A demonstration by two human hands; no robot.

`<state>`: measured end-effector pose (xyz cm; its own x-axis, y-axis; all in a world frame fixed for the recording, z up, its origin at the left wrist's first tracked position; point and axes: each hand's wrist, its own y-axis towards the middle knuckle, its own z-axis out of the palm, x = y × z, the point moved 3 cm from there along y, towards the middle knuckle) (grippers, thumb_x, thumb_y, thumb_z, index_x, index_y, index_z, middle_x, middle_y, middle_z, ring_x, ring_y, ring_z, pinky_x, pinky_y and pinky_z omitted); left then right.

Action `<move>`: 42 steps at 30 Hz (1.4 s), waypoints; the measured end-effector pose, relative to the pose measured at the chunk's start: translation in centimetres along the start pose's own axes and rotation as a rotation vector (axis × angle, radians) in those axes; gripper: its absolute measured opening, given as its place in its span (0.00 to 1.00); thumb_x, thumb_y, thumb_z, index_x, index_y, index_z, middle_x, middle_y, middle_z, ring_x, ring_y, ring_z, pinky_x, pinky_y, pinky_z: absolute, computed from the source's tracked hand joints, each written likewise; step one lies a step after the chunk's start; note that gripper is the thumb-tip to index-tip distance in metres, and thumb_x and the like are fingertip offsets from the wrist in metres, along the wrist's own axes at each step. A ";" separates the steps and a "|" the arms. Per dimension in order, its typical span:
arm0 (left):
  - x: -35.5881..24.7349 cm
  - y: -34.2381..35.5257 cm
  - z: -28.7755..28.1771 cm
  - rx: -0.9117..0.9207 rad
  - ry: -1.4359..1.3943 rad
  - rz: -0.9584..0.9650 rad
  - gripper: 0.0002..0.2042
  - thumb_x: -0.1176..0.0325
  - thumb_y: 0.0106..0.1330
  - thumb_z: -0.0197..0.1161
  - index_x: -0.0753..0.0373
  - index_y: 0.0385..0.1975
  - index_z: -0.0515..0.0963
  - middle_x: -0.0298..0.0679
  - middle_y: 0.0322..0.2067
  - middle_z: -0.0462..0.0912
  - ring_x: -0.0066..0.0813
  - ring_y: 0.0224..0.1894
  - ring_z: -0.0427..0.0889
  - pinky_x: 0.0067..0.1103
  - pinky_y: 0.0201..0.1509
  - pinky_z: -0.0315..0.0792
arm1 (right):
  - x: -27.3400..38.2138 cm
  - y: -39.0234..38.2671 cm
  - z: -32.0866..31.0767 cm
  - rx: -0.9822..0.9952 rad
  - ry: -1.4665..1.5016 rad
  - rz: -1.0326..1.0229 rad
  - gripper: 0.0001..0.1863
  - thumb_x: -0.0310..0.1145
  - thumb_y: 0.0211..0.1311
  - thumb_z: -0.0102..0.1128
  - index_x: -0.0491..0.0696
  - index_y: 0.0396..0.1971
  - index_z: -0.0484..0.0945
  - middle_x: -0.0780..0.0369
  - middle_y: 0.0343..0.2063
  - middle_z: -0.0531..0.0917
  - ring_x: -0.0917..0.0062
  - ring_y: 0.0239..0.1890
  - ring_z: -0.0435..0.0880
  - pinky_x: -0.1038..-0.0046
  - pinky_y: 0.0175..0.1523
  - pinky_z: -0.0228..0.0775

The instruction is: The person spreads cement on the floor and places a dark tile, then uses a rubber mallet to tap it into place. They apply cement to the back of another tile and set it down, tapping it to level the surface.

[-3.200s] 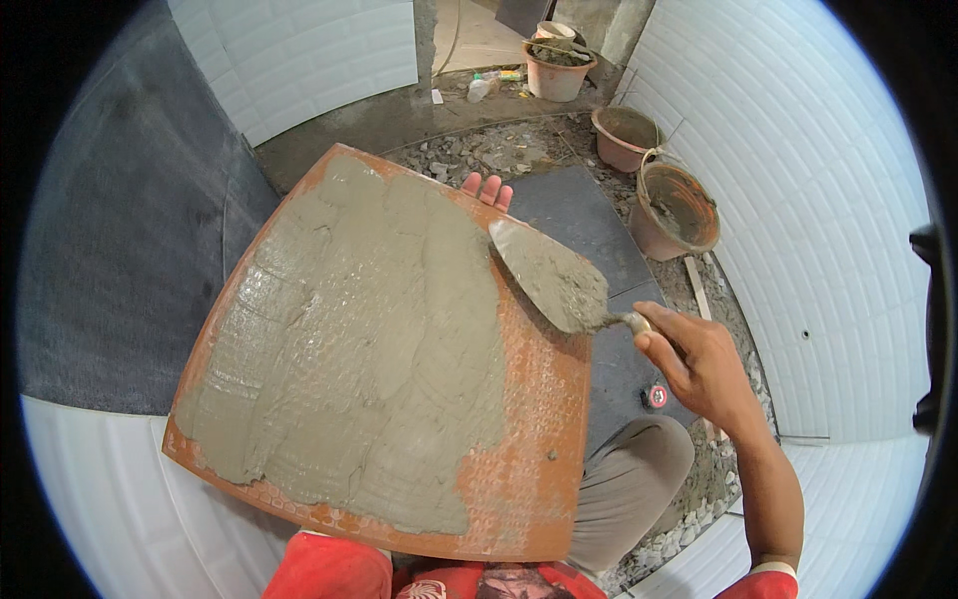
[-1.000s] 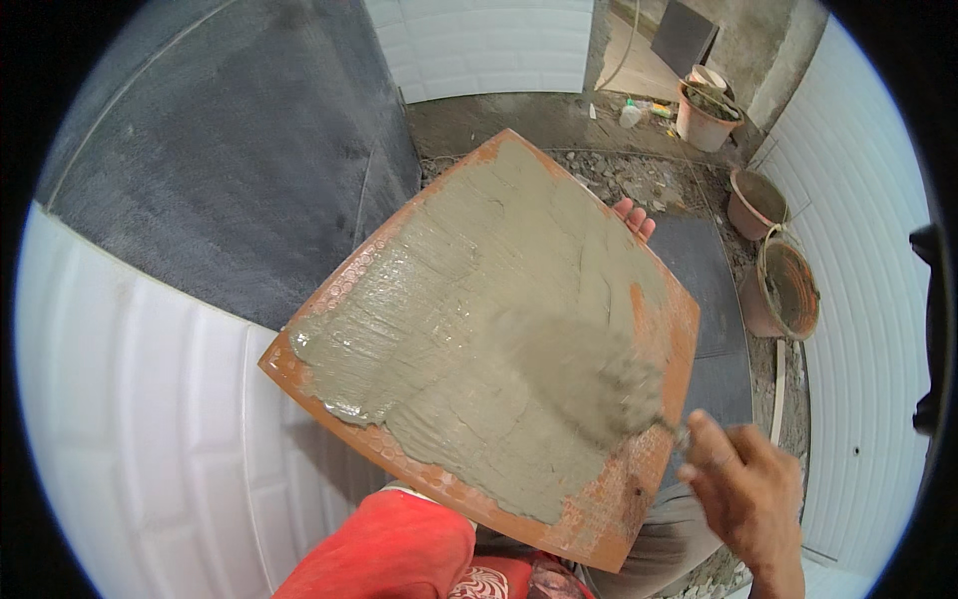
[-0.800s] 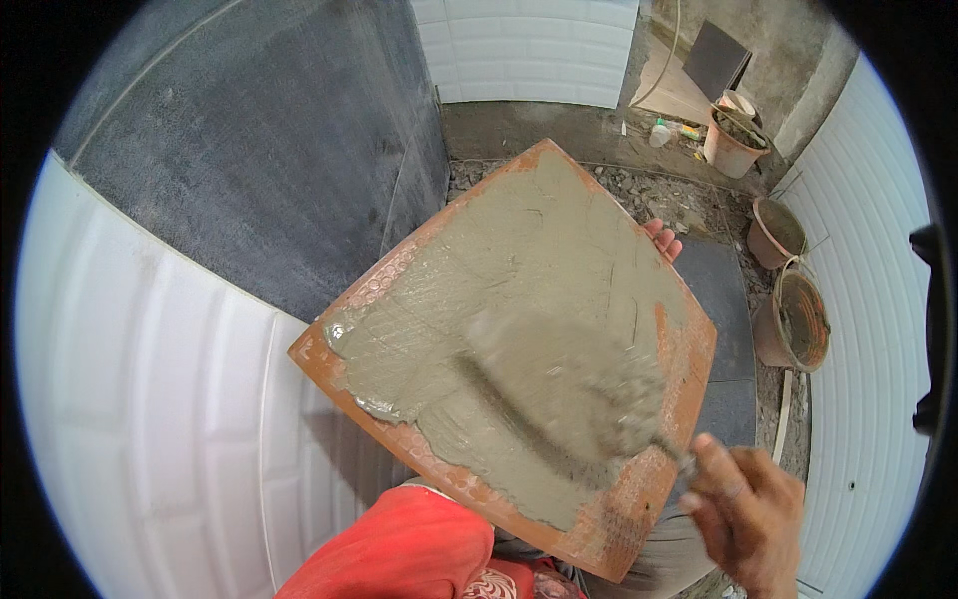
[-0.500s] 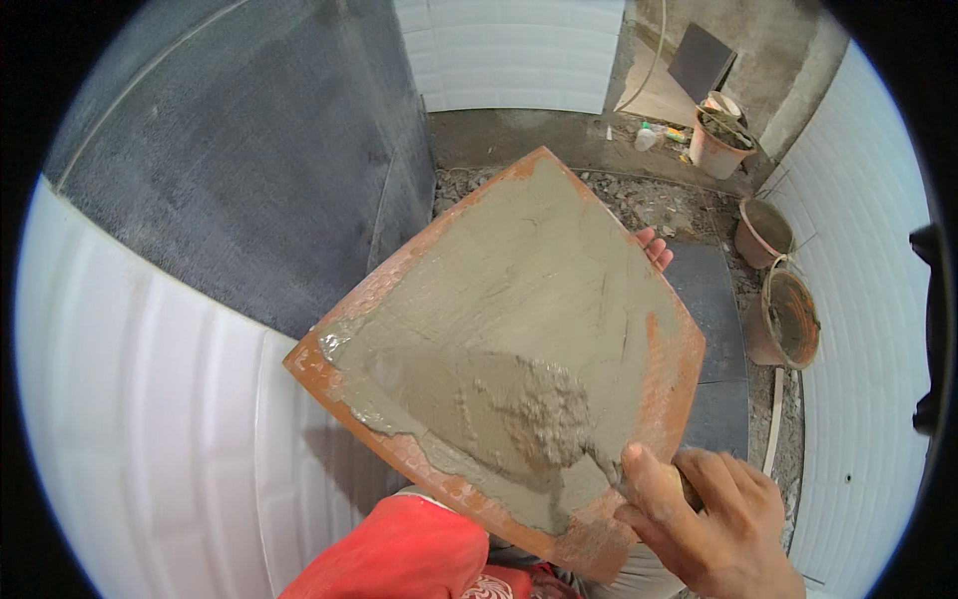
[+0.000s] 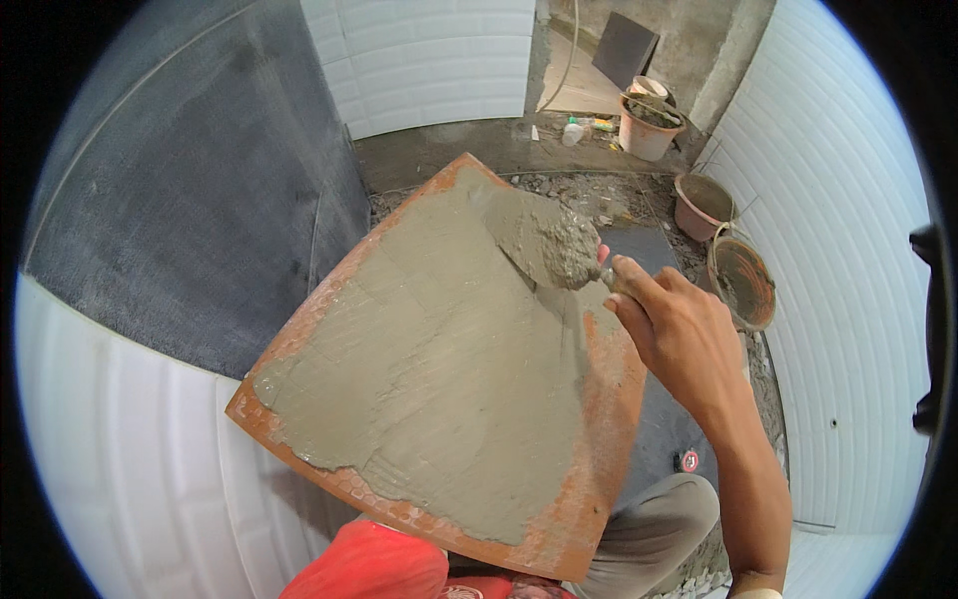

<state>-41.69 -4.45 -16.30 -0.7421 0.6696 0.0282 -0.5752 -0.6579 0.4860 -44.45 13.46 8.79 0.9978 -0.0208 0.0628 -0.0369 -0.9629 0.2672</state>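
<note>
A large square tile (image 5: 621,399), orange-brown at its rim, lies tilted in front of me with its back up. Wet grey mortar (image 5: 419,339) covers most of that back, stopping short of the right and lower edges. My right hand (image 5: 671,314) grips the handle of a trowel (image 5: 607,276), whose mortar-coated blade lies on the far right part of the tile. From the red sleeve (image 5: 384,564), my left arm goes under the tile. Only a fingertip of my left hand (image 5: 603,254) shows at the tile's far right edge, beside the trowel; the rest is hidden beneath.
White wall tiles stand at left (image 5: 130,429) and right (image 5: 828,260), with a dark tiled panel (image 5: 200,170) at left. Several mortar buckets (image 5: 654,135) line the right side. Rubble and dark floor tiles (image 5: 654,464) lie below; a small red round object (image 5: 687,461) sits near my knee.
My right hand has moved the trowel from the tile's near edge to its far right part, leaving the near mortar smoother. The view has shifted, and the left fingers are now mostly hidden.
</note>
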 end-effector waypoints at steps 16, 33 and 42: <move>-0.3 0.7 -1.8 -0.079 0.087 0.008 0.33 0.42 0.77 0.42 0.64 0.69 0.66 0.50 0.67 0.70 0.46 0.72 0.65 0.45 0.78 0.61 | -8.4 -13.6 -1.3 0.335 0.572 0.662 0.20 0.44 0.73 0.59 0.42 0.51 0.83 0.58 0.22 0.80 0.75 0.20 0.80 0.69 0.31 0.74; -0.7 0.7 -0.2 0.193 0.066 -0.082 0.36 0.35 0.73 0.44 0.55 0.71 0.65 0.46 0.69 0.68 0.43 0.76 0.59 0.59 0.74 0.59 | -9.6 -17.4 -2.9 0.542 0.837 0.773 0.26 0.54 0.77 0.50 0.46 0.52 0.83 0.67 0.21 0.78 0.84 0.20 0.78 0.79 0.24 0.71; -0.2 0.6 -0.3 0.146 0.009 -0.080 0.35 0.38 0.75 0.44 0.58 0.71 0.64 0.48 0.69 0.68 0.45 0.75 0.59 0.54 0.75 0.59 | -10.8 -12.6 0.4 0.545 0.923 0.773 0.29 0.58 0.77 0.47 0.45 0.46 0.81 0.67 0.22 0.78 0.85 0.21 0.78 0.78 0.23 0.71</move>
<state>-41.99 -5.07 -16.27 -0.6996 0.7141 -0.0235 -0.5771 -0.5454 0.6079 -54.77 25.73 4.35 0.3178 -0.6298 0.7088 -0.3330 -0.7740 -0.5385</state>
